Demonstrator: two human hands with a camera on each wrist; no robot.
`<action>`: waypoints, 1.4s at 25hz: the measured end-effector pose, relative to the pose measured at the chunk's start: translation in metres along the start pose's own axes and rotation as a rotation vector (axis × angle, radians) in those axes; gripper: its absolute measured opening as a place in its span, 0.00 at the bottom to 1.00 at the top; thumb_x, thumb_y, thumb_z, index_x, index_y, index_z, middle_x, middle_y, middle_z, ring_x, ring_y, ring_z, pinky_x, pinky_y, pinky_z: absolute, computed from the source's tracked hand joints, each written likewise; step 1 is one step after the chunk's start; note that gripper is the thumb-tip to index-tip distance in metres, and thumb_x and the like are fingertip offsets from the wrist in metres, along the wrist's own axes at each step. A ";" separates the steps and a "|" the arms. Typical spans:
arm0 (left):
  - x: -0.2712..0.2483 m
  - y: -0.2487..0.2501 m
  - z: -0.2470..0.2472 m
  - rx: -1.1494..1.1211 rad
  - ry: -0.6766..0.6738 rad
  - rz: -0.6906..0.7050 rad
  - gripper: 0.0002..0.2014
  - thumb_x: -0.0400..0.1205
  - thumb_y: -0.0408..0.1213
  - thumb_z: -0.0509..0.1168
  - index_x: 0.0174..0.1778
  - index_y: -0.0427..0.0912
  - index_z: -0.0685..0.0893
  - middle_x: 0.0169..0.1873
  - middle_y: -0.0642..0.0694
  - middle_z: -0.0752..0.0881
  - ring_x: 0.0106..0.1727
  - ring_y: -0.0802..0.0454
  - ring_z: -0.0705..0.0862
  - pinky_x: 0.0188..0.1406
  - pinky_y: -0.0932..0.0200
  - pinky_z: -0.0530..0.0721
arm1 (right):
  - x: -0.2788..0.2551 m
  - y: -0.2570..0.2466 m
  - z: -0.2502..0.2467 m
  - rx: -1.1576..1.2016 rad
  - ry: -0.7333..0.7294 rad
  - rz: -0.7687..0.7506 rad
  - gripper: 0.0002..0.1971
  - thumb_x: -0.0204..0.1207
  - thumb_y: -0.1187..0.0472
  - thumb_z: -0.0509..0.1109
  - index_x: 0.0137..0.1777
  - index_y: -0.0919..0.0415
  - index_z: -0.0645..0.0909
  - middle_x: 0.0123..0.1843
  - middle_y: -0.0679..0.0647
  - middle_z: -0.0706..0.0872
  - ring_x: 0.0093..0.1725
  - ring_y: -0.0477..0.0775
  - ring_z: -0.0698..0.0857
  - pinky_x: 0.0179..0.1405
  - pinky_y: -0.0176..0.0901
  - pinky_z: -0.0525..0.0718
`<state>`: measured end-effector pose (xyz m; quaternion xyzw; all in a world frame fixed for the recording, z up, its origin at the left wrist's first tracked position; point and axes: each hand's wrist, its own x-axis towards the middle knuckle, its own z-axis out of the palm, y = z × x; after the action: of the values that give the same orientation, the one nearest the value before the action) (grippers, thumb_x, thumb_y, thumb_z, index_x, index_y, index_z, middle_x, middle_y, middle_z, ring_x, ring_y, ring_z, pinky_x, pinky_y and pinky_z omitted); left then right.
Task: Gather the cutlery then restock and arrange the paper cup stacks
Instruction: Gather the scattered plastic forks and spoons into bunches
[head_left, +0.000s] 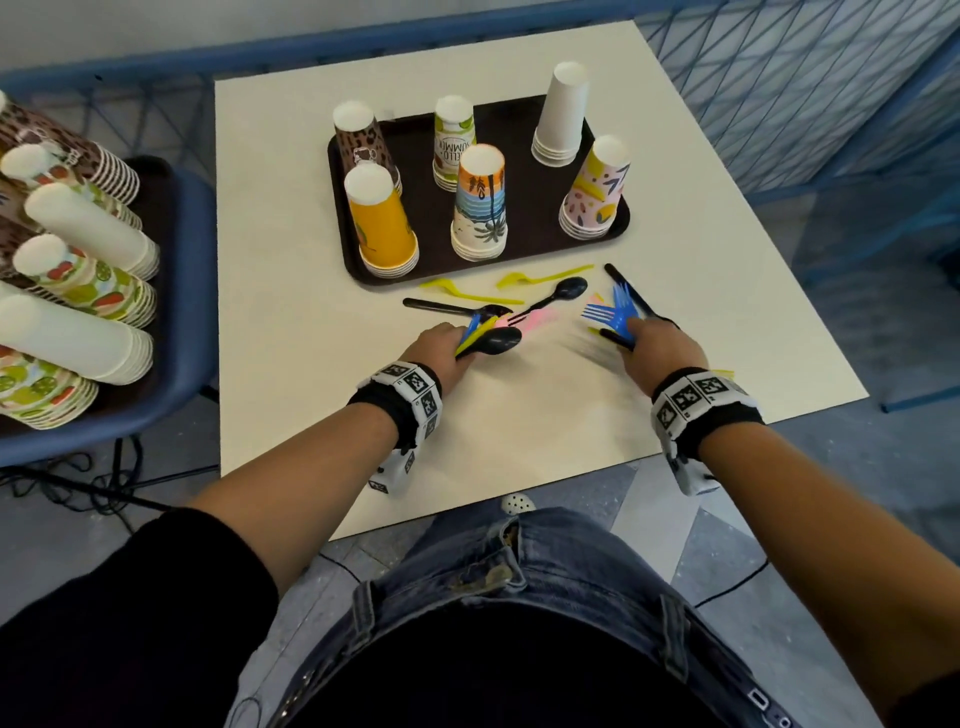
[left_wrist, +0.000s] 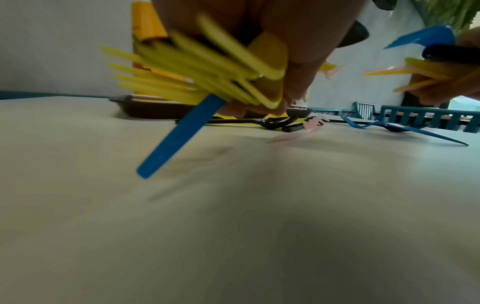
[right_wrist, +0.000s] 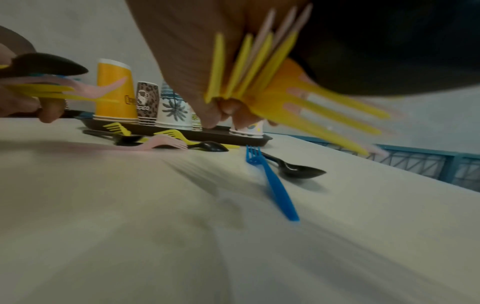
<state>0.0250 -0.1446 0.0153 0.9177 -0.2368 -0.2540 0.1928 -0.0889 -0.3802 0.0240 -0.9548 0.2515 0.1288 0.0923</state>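
Plastic cutlery is filling both fists: left hand (head_left: 448, 349) gripping one bundle (left_wrist: 207, 67), right hand (head_left: 660, 349) gripping another (right_wrist: 262, 74).

Tray (head_left: 605, 236) on table (head_left: 291, 249): one. Upside-down cup stacks on it — six: leopard-print (head_left: 363, 143), lime "summer" (head_left: 453, 140), plain white (head_left: 562, 117), yellow (head_left: 382, 223), beach-palm (head_left: 480, 205), pink-patterned (head_left: 597, 189).

Far-left blue bin (head_left: 192, 249): at least six long cup stacks lying tilted; exact count unclear.

Loose cutlery near tray: two yellow forks (head_left: 540, 277), two black spoons (head_left: 563, 290) — rest overlapping, blurred. One bundle of cutlery per hand, uncountable.
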 end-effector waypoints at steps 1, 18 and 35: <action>0.007 0.007 0.002 0.026 -0.010 0.020 0.19 0.82 0.41 0.61 0.65 0.33 0.76 0.61 0.31 0.80 0.64 0.35 0.78 0.62 0.50 0.73 | 0.007 0.005 0.001 0.025 0.011 0.006 0.14 0.81 0.54 0.60 0.60 0.62 0.76 0.57 0.66 0.81 0.58 0.68 0.82 0.51 0.55 0.81; 0.038 0.030 0.025 0.406 -0.207 0.050 0.17 0.82 0.35 0.56 0.67 0.40 0.73 0.64 0.37 0.79 0.66 0.37 0.77 0.60 0.45 0.77 | 0.034 0.027 0.015 0.051 -0.129 0.058 0.14 0.80 0.64 0.56 0.64 0.61 0.72 0.64 0.65 0.76 0.59 0.68 0.81 0.53 0.56 0.81; 0.059 -0.003 -0.025 0.160 0.028 -0.063 0.25 0.82 0.39 0.60 0.75 0.39 0.66 0.71 0.33 0.75 0.69 0.33 0.75 0.68 0.44 0.73 | 0.069 0.037 -0.007 0.058 -0.060 0.104 0.15 0.79 0.67 0.56 0.64 0.61 0.74 0.57 0.67 0.79 0.55 0.70 0.82 0.48 0.54 0.79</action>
<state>0.0845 -0.1676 0.0124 0.9407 -0.2244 -0.2275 0.1140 -0.0483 -0.4449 0.0063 -0.9330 0.3016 0.1547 0.1208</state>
